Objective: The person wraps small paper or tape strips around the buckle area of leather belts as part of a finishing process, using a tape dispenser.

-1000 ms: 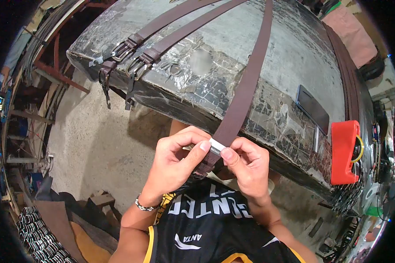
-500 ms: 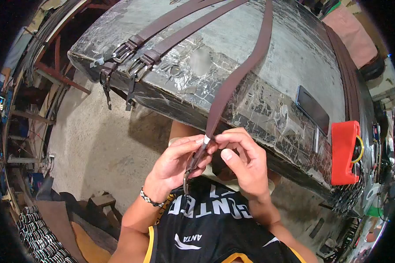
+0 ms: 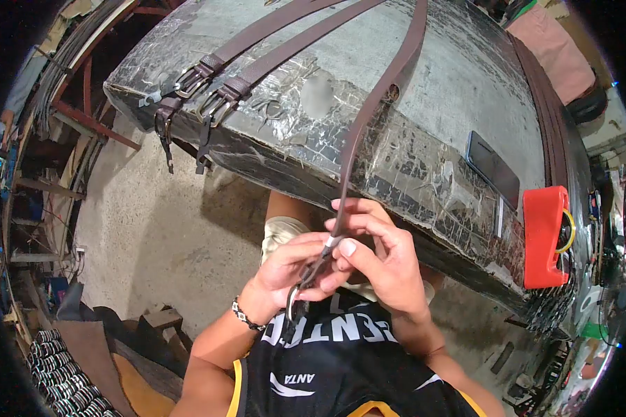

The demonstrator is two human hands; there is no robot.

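Note:
A dark brown belt (image 3: 364,125) runs from the far side of the workbench down to my hands in front of my body. My left hand (image 3: 285,267) is closed around its buckle end, with the metal buckle (image 3: 291,300) hanging by the palm. A small white band of tape (image 3: 330,242) wraps the strap between my hands. On the other side, my right hand (image 3: 386,260) pinches the strap at the band, its thumb in front and its fingers behind. Two more brown belts (image 3: 285,59) lie on the bench, their buckles at its left edge.
The worn workbench (image 3: 466,90) fills the upper view. A phone (image 3: 492,170) and a red tape dispenser (image 3: 544,238) lie on its right side, near more brown straps (image 3: 546,111). Rolled straps (image 3: 66,375) are stacked at lower left.
Both hands have come slightly lower with the belt. My right thumb has closed onto the strap beside the white band, and the strap is now turned more edge-on.

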